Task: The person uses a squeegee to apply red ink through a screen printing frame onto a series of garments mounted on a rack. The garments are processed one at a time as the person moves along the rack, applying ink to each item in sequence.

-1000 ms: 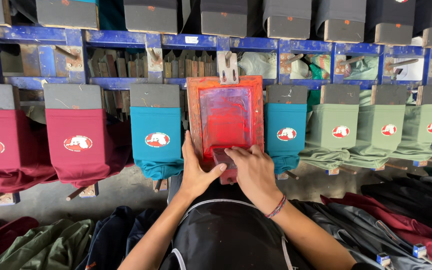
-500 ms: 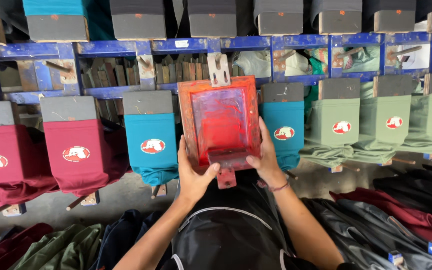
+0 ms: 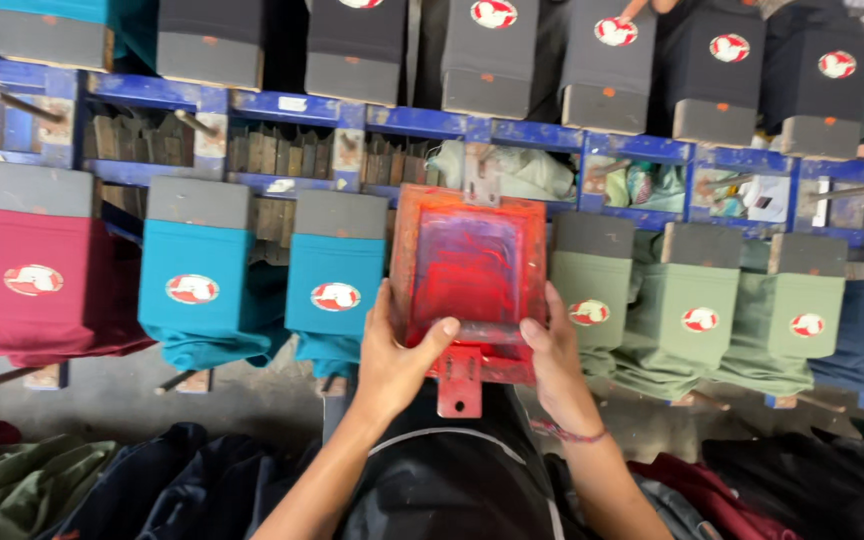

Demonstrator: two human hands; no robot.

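Note:
A small red-stained printing screen frame (image 3: 469, 270) lies over a board in the middle of the row. My left hand (image 3: 392, 360) grips its near left corner, thumb on top of the frame. My right hand (image 3: 555, 355) holds the near right corner, thumb on the frame's edge. A red metal bracket (image 3: 460, 382) sticks out from the frame's near edge between my hands. A black garment (image 3: 452, 480) hangs below, under my forearms.
Teal shirts (image 3: 337, 290), a maroon shirt (image 3: 37, 280) and green shirts (image 3: 697, 320) with red and white oval prints sit on boards either side. A blue metal rack (image 3: 282, 105) runs behind, with dark shirts above. Loose garments (image 3: 72, 480) pile at the bottom.
My right hand has moved from the screen's middle to its near right corner, so both hands now grip the frame. The view has shifted left and tilted up.

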